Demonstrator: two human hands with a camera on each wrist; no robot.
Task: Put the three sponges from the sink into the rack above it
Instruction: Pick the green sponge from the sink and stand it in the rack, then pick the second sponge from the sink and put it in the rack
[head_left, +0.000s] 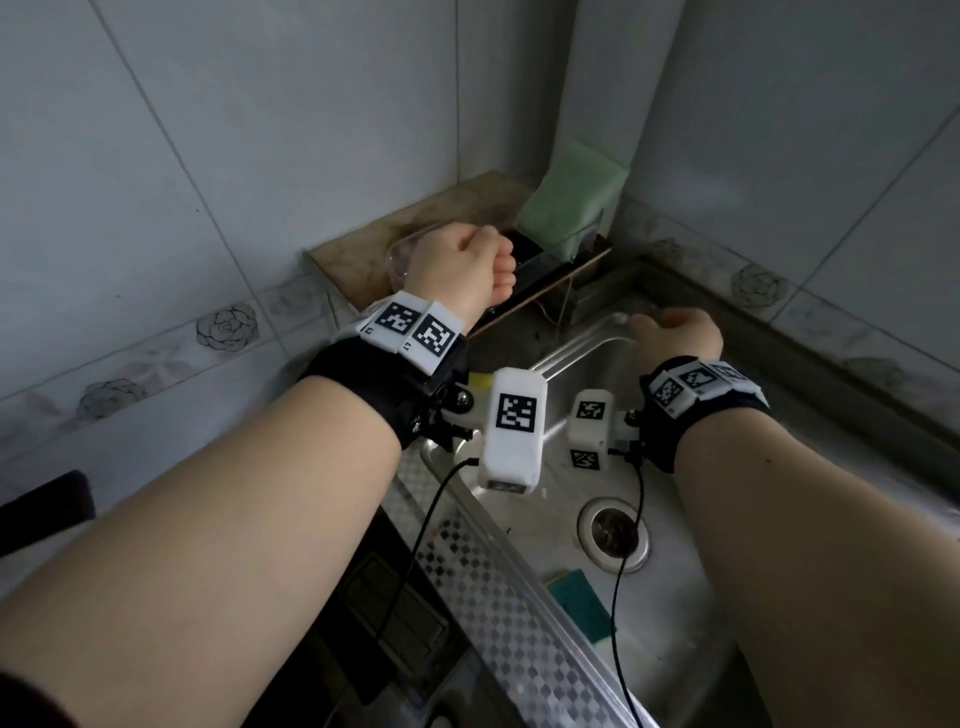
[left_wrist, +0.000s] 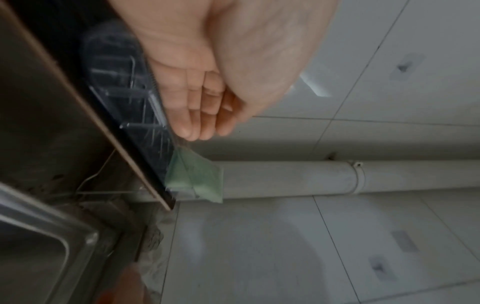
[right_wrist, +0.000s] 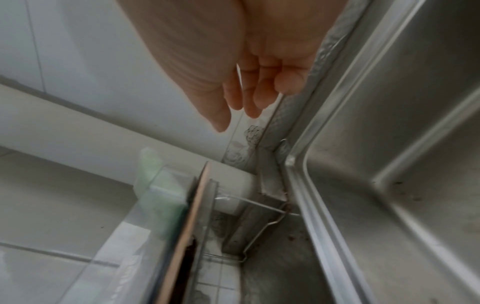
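On the far left a brown wooden shelf (head_left: 415, 228) jutted from the grey tiled wall (head_left: 208, 130). My left hand (head_left: 462, 267) hovered over the clear plastic rack (head_left: 402, 254) on it, wrist raised, fingers (left_wrist: 192, 115) loosely curled together and holding nothing. Just right of it, a pale green rectangular sponge (head_left: 571, 208) stood tilted in the rack's far end, leaning by the white pipe (left_wrist: 337, 176). Below, in the stainless steel sink (head_left: 691, 597), a dark teal sponge with a yellow edge (head_left: 579, 597) lay near the round drain (head_left: 615, 535); a yellow corner peeked behind my left wrist camera. My right hand (head_left: 675, 332) hung over the sink's back edge, fingers (right_wrist: 233, 98) relaxed, slightly bent, empty.
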